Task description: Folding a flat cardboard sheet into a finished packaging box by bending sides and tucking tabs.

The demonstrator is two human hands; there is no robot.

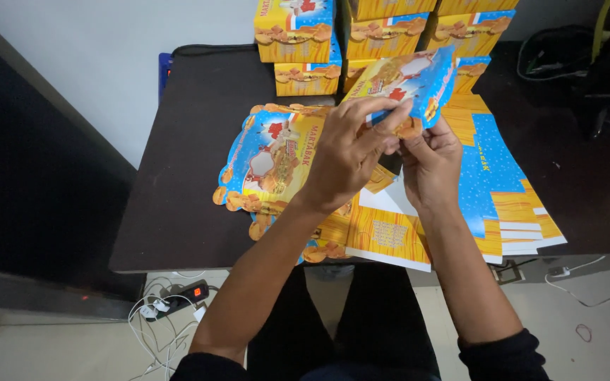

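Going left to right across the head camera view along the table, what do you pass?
Bare dark table top → pile of flat unfolded box blanks → left hand → right hand, both gripping a half-folded blue and yellow box → fanned flat blanks.

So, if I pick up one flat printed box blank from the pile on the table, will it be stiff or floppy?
Probably light and somewhat bendy: the flat blanks look like thin card, fanned in a loose pile. The box in the left hand and right hand bends at its creases. The glossy-looking print may let sheets slide apart.
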